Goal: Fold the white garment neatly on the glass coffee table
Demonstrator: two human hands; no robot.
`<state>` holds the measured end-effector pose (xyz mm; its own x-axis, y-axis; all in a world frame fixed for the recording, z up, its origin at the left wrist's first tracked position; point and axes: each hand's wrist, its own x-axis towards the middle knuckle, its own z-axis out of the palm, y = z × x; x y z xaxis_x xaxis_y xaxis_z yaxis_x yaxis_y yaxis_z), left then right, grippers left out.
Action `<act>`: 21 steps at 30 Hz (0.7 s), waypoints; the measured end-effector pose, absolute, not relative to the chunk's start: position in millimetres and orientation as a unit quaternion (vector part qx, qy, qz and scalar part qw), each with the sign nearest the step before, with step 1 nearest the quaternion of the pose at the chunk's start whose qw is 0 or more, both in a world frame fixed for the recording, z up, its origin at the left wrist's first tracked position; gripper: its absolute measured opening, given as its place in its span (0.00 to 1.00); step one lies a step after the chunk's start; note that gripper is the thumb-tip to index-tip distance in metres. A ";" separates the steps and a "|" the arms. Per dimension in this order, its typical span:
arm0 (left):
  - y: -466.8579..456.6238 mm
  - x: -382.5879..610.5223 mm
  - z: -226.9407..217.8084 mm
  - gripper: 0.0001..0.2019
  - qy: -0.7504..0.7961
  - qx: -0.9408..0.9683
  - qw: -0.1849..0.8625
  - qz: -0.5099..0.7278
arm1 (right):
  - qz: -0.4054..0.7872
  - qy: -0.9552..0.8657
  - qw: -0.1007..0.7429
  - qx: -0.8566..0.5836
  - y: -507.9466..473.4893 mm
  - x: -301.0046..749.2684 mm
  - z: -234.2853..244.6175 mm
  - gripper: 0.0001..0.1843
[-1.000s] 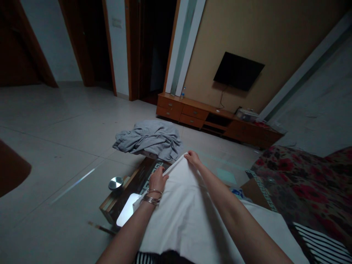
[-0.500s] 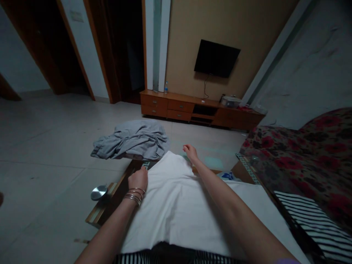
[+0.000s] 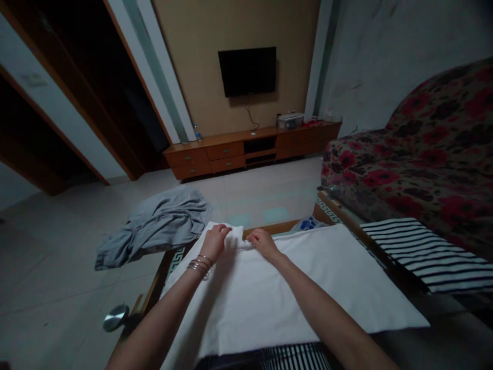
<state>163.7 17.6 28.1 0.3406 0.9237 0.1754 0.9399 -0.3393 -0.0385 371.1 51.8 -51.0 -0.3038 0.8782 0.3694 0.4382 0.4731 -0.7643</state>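
Observation:
A white cloth [image 3: 250, 298], perhaps a garment, lies spread over a low table with a patterned border [image 3: 175, 264]. Its far edge has a notch near the middle. My left hand [image 3: 215, 241], with several bracelets at the wrist, rests over the far left part of the cloth, fingers bent and a little apart. Just right of the notch, my right hand [image 3: 264, 244] has its fingers closed at the cloth's far edge. What its fingertips pinch is small, but it appears to be that edge.
A crumpled grey cloth [image 3: 157, 221] lies beyond the table's left corner. At the left side sits a round metal object [image 3: 116, 317]. Black-and-white striped fabric [image 3: 419, 252] is at the right, before a floral sofa [image 3: 408, 154]. A wooden TV cabinet [image 3: 227, 154] stands opposite.
My left hand has left the cloth's left edge and moved right and forward onto its far part. My right hand has come down to the far edge. The view has turned right.

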 end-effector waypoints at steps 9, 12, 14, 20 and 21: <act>88.6 212.9 38.9 0.07 -0.365 -0.920 0.077 0.124 | 0.166 -0.841 0.304 -0.416 47.3 385.3 -44.0 0.17; 86.2 203.8 49.1 0.02 -0.372 -0.915 0.105 0.117 | 0.152 -0.836 0.289 -0.441 47.1 387.1 -43.8 0.18; 77.1 196.9 55.7 0.01 -0.369 -0.916 0.112 0.114 | 0.145 -0.837 0.282 -0.445 46.4 387.9 -42.9 0.18; 50.4 184.5 53.1 0.09 -0.408 -0.900 0.055 0.144 | 0.158 -0.845 0.275 -0.431 41.7 388.7 -37.6 0.19; 49.6 184.2 50.6 0.11 -0.425 -0.892 0.043 0.145 | 0.161 -0.846 0.274 -0.428 40.9 388.6 -36.6 0.18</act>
